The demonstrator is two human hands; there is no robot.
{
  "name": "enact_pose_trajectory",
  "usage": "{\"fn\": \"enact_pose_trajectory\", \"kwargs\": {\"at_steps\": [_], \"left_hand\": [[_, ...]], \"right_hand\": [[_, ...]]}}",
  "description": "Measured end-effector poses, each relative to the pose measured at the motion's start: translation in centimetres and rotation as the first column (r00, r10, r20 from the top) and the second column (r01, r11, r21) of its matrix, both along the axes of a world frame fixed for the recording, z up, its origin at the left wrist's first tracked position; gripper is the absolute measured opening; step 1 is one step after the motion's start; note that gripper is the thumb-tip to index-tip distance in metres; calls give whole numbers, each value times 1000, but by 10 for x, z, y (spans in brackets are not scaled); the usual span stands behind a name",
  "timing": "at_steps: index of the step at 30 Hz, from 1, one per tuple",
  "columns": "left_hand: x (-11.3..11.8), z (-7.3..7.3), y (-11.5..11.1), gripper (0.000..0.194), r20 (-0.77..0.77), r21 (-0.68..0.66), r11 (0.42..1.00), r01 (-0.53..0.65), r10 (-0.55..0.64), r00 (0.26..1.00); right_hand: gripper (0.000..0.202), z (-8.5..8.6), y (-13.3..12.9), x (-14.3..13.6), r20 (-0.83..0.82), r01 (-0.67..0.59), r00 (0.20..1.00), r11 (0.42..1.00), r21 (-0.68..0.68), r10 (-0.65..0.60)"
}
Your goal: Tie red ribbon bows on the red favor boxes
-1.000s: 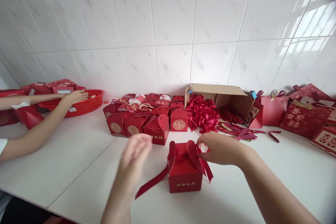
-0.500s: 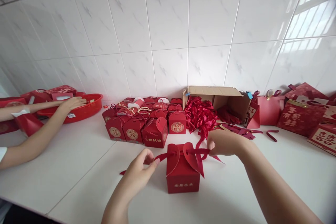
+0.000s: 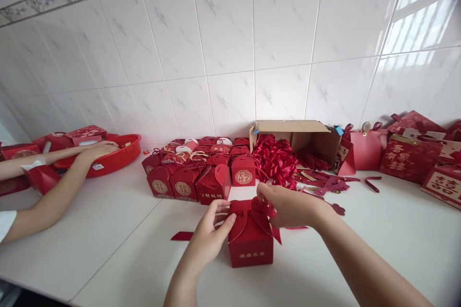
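A red gift box (image 3: 251, 249) with gold lettering stands upright on the white table, and red ribbon (image 3: 182, 236) runs across its top, one tail lying out to the left. At the box's upper left corner, my left hand (image 3: 213, 228) has its thumb and fingers around the ribbon and flap, partly hiding the ribbon. My right hand (image 3: 288, 205) is closed over the ribbon at the upper right; its fingertips are partly hidden by the hand itself.
Several filled-out red boxes (image 3: 213, 184) stand behind. A cardboard box (image 3: 319, 141) spills red ribbons (image 3: 275, 158). Gift bags (image 3: 410, 158) stand at right. At left, another person's arms (image 3: 65, 187) reach into a red basin (image 3: 122, 159).
Both my hands have moved inward to the box top, the left rightward and the right leftward. The ribbon ends are no longer stretched out sideways. The view has shifted slightly.
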State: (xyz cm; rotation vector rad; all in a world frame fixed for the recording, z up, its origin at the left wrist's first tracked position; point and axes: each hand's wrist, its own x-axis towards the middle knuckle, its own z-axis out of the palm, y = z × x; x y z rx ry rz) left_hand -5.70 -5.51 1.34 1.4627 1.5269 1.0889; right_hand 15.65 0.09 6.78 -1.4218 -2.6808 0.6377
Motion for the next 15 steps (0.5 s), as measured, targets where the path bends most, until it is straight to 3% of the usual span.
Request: {"fn": "enact_pose_trajectory", "kwargs": {"at_steps": [6,11,15], "left_hand": [[-11,5,-7,32,-162,-21,997,-78,73,984],[-11,14,-13,29,-140,17,999,-50,52,989],[-7,14,-11,30,-102,68,995,-78,85,991]], "right_hand": [[16,3,-2,-2,-147,3,989,996,84,10],[15,7,-1,3,-266,-121,951,981,149,158],[6,6,4,6,-303,-155,933,977,146,194]]}}
